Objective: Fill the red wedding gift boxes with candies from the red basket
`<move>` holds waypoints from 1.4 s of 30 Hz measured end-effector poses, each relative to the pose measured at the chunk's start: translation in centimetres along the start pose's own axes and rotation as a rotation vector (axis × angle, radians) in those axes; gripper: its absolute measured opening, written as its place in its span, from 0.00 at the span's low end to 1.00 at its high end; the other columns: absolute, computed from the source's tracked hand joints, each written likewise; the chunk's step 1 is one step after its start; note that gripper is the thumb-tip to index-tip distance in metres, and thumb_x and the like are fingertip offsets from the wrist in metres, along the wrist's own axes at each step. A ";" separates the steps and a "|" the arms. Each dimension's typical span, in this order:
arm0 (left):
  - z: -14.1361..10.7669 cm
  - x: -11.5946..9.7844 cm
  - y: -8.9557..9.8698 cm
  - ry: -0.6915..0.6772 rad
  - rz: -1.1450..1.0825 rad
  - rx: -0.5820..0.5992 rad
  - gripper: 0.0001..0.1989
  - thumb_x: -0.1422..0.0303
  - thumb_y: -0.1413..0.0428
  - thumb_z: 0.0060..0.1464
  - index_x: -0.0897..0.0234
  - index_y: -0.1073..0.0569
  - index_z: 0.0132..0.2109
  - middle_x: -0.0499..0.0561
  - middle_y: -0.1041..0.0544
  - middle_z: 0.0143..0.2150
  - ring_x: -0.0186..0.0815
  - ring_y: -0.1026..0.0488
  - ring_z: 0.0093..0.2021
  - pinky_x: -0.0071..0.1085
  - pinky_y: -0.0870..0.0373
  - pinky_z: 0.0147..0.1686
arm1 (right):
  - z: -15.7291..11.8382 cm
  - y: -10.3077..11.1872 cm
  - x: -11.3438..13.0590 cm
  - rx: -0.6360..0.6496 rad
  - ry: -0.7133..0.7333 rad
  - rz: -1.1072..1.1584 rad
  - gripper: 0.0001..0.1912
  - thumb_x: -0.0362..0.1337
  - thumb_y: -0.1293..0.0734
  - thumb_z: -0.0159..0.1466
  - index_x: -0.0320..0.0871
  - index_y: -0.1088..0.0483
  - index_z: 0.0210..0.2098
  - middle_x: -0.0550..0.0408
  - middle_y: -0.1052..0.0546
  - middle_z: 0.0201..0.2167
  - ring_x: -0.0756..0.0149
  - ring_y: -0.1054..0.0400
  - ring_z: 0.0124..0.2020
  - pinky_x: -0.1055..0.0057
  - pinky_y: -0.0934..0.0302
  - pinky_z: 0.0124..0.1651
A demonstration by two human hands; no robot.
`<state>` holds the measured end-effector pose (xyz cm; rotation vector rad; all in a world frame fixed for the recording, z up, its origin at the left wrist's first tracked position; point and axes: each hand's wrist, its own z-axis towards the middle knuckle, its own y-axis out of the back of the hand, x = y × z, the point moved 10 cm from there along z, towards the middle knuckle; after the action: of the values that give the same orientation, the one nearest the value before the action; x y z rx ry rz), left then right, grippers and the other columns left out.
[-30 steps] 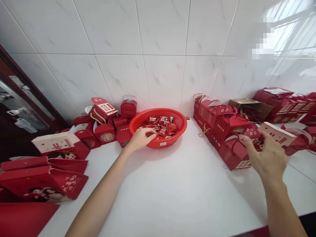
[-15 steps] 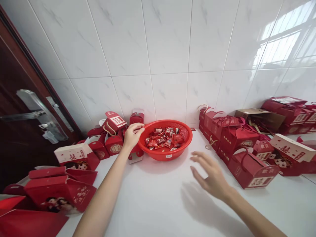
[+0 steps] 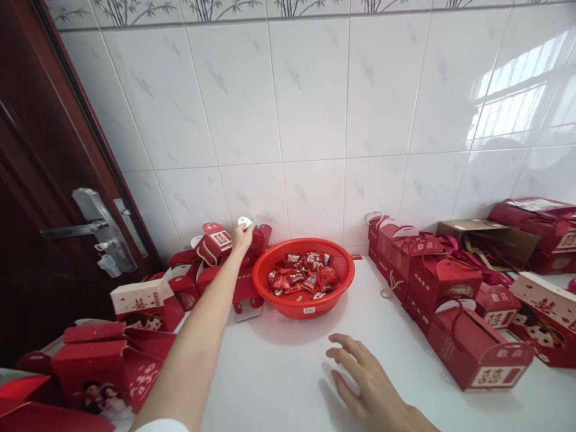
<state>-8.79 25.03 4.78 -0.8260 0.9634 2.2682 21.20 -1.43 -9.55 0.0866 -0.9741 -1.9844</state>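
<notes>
My left hand (image 3: 242, 240) reaches to the back left, its fingers closed on a small red gift box (image 3: 261, 239). A pale flap (image 3: 245, 222) of that box sticks up over the fingers, and my hand hides much of the rest. Just to the right sits a red plastic basket (image 3: 303, 309) holding several red-wrapped candies (image 3: 310, 273). My right hand (image 3: 366, 381) hovers over the white tabletop in front of the basket, fingers spread and curved, with nothing in it.
Several open red boxes (image 3: 146, 300) crowd the left side beside a dark door (image 3: 58, 150). On the right stands a row of red gift boxes with rope handles (image 3: 443, 288), with a brown carton (image 3: 490, 234) behind. A white tiled wall (image 3: 310, 102) closes off the back.
My left hand has moved from the basket's left rim to the box behind it and closed on it. My right hand has drawn back toward me. The view has tilted up.
</notes>
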 end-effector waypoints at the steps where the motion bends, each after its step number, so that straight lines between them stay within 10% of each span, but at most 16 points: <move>1: -0.1 -0.1 0.7 0.032 -0.048 -0.053 0.22 0.56 0.48 0.53 0.68 0.23 0.45 0.66 0.20 0.50 0.56 0.26 0.56 0.50 0.31 0.54 | -0.1 0.1 -0.1 -0.006 -0.007 0.017 0.15 0.29 0.40 0.64 0.47 0.32 0.48 0.45 0.24 0.51 0.60 0.23 0.41 0.64 0.24 0.41; 7: -4.1 -5.1 4.1 0.022 -0.348 -0.127 0.25 0.51 0.46 0.50 0.64 0.27 0.48 0.57 0.19 0.48 0.42 0.22 0.48 0.34 0.24 0.46 | 0.8 2.2 -1.6 -0.132 -0.063 0.097 0.12 0.30 0.41 0.67 0.47 0.32 0.49 0.45 0.24 0.48 0.62 0.22 0.40 0.66 0.26 0.43; 14: -17.5 -12.7 0.9 -0.070 -0.436 0.492 0.22 0.57 0.32 0.40 0.59 0.32 0.39 0.47 0.23 0.34 0.40 0.24 0.34 0.33 0.26 0.34 | 7.0 11.7 0.7 -0.394 0.010 0.173 0.11 0.31 0.38 0.68 0.45 0.31 0.49 0.45 0.24 0.46 0.57 0.27 0.50 0.61 0.30 0.48; 19: -23.8 -14.2 -1.1 -0.164 -0.343 0.710 0.17 0.66 0.36 0.46 0.58 0.33 0.43 0.46 0.25 0.40 0.35 0.27 0.36 0.30 0.29 0.36 | 12.4 11.4 3.6 0.053 0.068 0.223 0.05 0.32 0.35 0.67 0.43 0.26 0.37 0.53 0.24 0.35 0.69 0.31 0.33 0.71 0.35 0.36; 23: -24.0 -13.4 -2.3 -0.099 -0.435 0.818 0.16 0.71 0.42 0.47 0.59 0.31 0.45 0.47 0.24 0.39 0.37 0.27 0.38 0.32 0.30 0.38 | 12.7 7.9 3.3 0.410 0.028 0.117 0.03 0.31 0.32 0.65 0.43 0.25 0.37 0.57 0.26 0.30 0.71 0.34 0.30 0.74 0.42 0.33; 33: -25.5 -12.3 -3.7 0.052 -0.599 1.262 0.37 0.72 0.48 0.35 0.62 0.27 0.59 0.53 0.21 0.53 0.50 0.28 0.55 0.41 0.29 0.50 | 9.6 5.1 1.5 0.787 -0.146 0.008 0.22 0.40 0.25 0.57 0.45 0.28 0.50 0.53 0.25 0.42 0.63 0.31 0.39 0.70 0.43 0.35; 42: -27.6 -8.5 -5.9 -0.164 -0.100 1.528 0.41 0.72 0.43 0.44 0.58 0.37 0.68 0.52 0.41 0.73 0.49 0.44 0.71 0.42 0.43 0.67 | 6.9 1.8 -2.0 1.051 -0.346 -0.153 0.31 0.36 0.27 0.55 0.44 0.33 0.58 0.51 0.23 0.41 0.57 0.29 0.40 0.71 0.46 0.29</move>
<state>9.75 5.46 -7.20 0.0285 1.9700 0.9017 20.79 3.66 -4.22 0.4114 -2.2026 -1.4292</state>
